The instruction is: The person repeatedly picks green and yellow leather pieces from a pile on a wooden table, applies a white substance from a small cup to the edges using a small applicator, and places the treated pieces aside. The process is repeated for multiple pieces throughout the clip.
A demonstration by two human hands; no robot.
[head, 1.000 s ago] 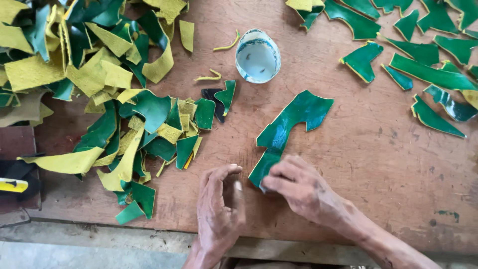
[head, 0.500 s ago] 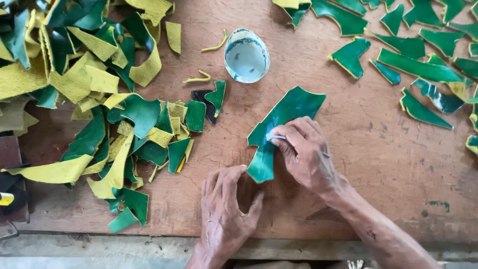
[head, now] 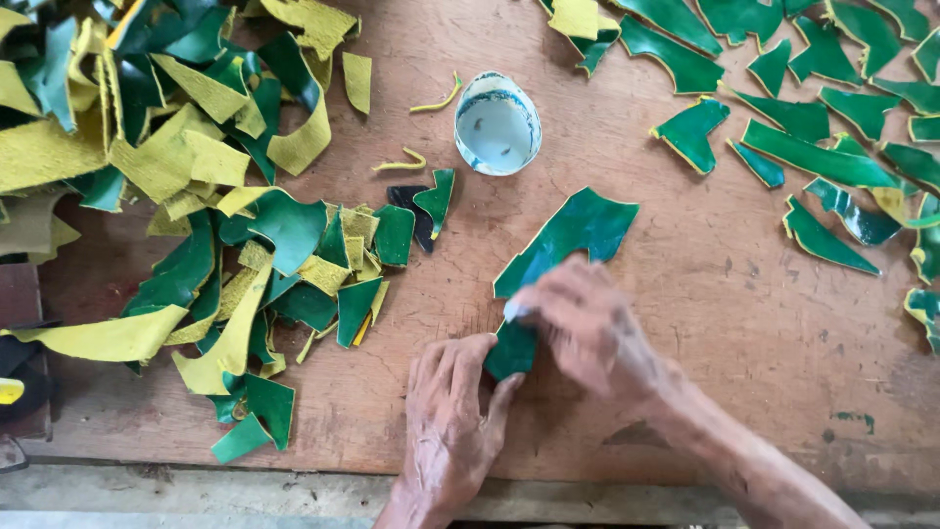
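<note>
Green leather piece (head: 573,235) lies flat on the counter (head: 705,304); left hand (head: 446,426) pins its near end, fingers flat. Right hand (head: 587,328) covers the middle, too blurred to read its grip.

From my feed the right hand (head: 587,328) is blurring out and covering the middle of the green piece (head: 573,235).

I work at a worn brown wooden table (head: 744,313); below its near edge runs a grey concrete floor (head: 196,490).
</note>
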